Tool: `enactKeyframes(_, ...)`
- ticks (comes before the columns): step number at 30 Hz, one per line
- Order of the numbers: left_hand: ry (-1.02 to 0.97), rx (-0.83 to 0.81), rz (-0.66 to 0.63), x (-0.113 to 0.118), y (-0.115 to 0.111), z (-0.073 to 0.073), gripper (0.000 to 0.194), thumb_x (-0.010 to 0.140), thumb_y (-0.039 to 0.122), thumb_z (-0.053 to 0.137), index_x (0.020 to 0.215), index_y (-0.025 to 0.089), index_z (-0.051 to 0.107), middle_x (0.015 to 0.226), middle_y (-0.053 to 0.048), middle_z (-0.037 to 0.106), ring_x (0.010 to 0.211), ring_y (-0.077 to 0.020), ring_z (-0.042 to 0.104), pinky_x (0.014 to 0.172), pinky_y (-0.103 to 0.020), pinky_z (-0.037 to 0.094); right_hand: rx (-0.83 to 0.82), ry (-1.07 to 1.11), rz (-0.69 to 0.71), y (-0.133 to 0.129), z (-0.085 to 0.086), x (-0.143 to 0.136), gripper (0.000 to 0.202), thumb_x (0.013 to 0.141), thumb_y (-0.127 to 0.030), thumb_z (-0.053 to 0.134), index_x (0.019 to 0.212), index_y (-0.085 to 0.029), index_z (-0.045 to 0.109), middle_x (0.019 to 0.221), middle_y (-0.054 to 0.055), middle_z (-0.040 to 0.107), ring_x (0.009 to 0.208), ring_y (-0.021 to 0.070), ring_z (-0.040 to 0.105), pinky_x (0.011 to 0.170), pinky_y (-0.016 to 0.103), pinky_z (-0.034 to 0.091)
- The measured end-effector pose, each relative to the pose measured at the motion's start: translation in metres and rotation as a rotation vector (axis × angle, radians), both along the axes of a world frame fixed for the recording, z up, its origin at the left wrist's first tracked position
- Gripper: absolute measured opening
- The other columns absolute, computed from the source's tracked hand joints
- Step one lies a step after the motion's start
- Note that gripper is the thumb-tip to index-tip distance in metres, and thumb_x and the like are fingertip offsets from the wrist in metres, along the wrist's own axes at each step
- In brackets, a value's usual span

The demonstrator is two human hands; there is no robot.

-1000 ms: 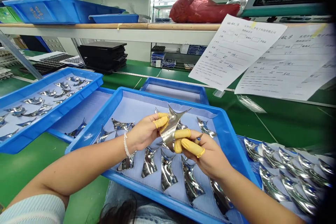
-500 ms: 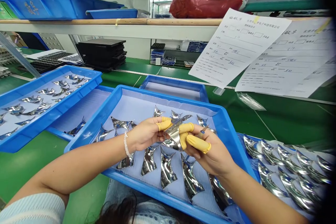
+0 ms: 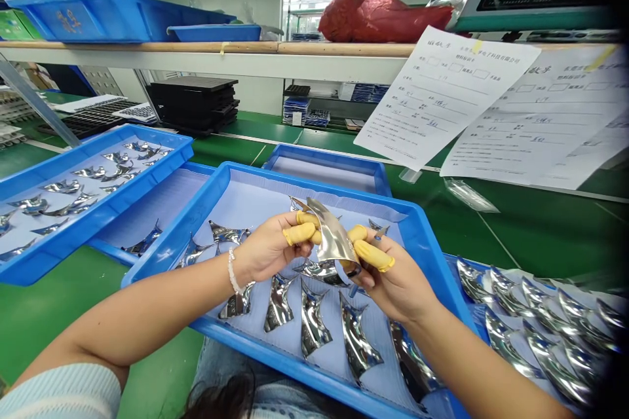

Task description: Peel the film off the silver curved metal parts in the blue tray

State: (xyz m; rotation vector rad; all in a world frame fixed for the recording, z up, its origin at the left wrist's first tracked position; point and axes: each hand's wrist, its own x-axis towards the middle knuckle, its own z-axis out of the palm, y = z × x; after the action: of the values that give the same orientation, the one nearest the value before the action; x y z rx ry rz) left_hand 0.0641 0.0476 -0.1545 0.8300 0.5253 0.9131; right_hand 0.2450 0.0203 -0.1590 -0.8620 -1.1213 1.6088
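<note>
Between both hands is a shiny curved metal part, raised above a blue tray. My left hand pinches its left edge, with yellow finger cots on the thumb and a finger. On its lower right side, my right hand grips it, also in yellow finger cots. A thin tool with a blue part shows by my right fingers; most of it is hidden, so its kind is unclear. Below the hands, several similar metal parts lie on the tray's pale lining.
To the left, another blue tray of metal parts overlaps a lower tray. More parts lie in rows at right. Behind are a smaller blue tray, black stacked trays and hanging paper sheets.
The held metal part has been turned, so its broad, smooth curved face now shows and its tip points up. Both hands still hold it, with the right fingers shifted lower around its edge.
</note>
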Motion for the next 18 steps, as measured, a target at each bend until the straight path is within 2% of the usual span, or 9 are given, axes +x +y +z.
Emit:
enactKeyframes(6, 0.009, 0.052, 0.002, -0.0013, -0.0017, 0.0006, 0.041, 0.052, 0.037, 0.086, 0.073, 0.012, 0.061, 0.068, 0.001, 0.056, 0.058, -0.0056, 0.047, 0.056, -0.019, 0.036, 0.041, -0.032, 0.057, 0.0007, -0.0052, -0.0010, 0.037, 0.072, -0.050, 0.073, 0.068, -0.019, 0.055, 0.043, -0.008, 0.036, 0.039, 0.0069, 0.019, 0.044, 0.023, 0.017)
enactKeyframes(12, 0.091, 0.152, 0.019, -0.0026, -0.0024, 0.0033, 0.043, 0.053, 0.044, 0.084, 0.067, 0.012, 0.059, 0.065, 0.002, 0.052, 0.059, -0.0072, 0.045, 0.058, -0.022, 0.034, 0.104, -0.042, 0.064, -0.0005, -0.0066, 0.0003, 0.035, 0.070, -0.049, 0.076, 0.067, -0.018, 0.057, 0.045, -0.007, 0.038, 0.041, 0.0074, 0.022, 0.044, 0.023, 0.018)
enactKeyframes(15, 0.116, 0.195, 0.009, -0.0033, -0.0029, 0.0042, 0.044, 0.053, 0.047, 0.083, 0.067, 0.012, 0.059, 0.067, 0.002, 0.052, 0.060, -0.0080, 0.046, 0.058, -0.023, 0.035, 0.138, -0.039, 0.064, -0.0005, -0.0062, 0.0020, 0.035, 0.068, -0.048, 0.079, 0.067, -0.018, 0.061, 0.049, -0.005, 0.043, 0.042, 0.0076, 0.026, 0.043, 0.022, 0.020)
enactKeyframes(18, 0.141, 0.222, 0.011, -0.0040, -0.0033, 0.0035, 0.046, 0.053, 0.050, 0.082, 0.068, 0.012, 0.060, 0.066, 0.002, 0.052, 0.061, -0.0084, 0.046, 0.059, -0.023, 0.036, 0.206, -0.062, 0.071, -0.0005, -0.0054, 0.0036, 0.030, 0.069, -0.045, 0.079, 0.068, -0.018, 0.065, 0.058, -0.002, 0.052, 0.047, 0.0096, 0.037, 0.044, 0.022, 0.026)
